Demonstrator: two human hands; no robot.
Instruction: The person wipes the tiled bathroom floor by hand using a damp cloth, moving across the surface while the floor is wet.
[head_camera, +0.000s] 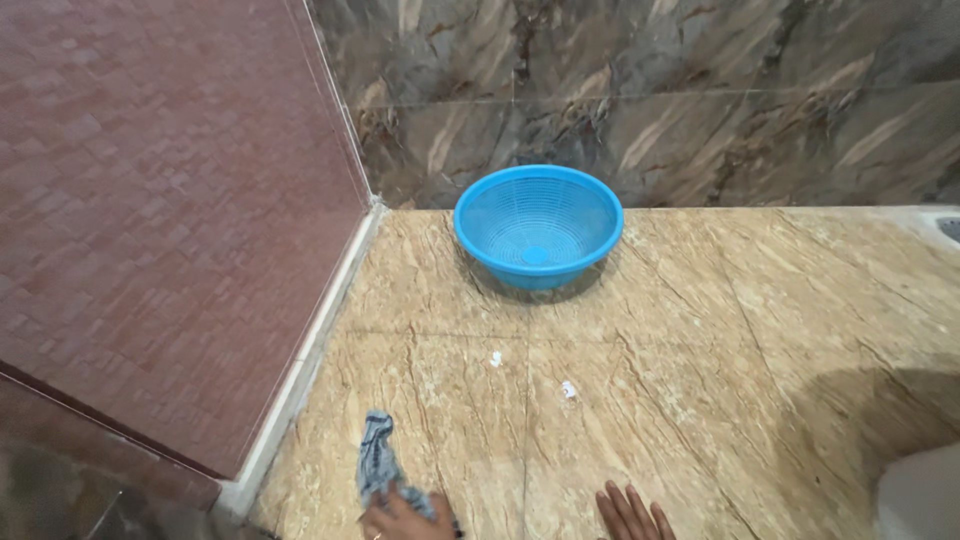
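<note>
Pressing down at the bottom edge of the view, the left hand (398, 520) grips a crumpled blue-grey cloth (378, 466) against the tan marble floor (700, 330) — the cloth trails up and away from the fingers. The right hand (632, 516) rests just beside it, fingers spread flat and holding nothing. Two small white scraps (568, 389) lie on the floor beyond the hands. Farther off, a blue plastic basket (538, 226) sits against the dark marble wall (650, 90) — near the reddish tiled wall (160, 200).

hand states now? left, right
Left hand: closed on the grey-blue cloth, pressed to the marble floor.
Right hand: open, fingers spread, holding nothing.
</note>
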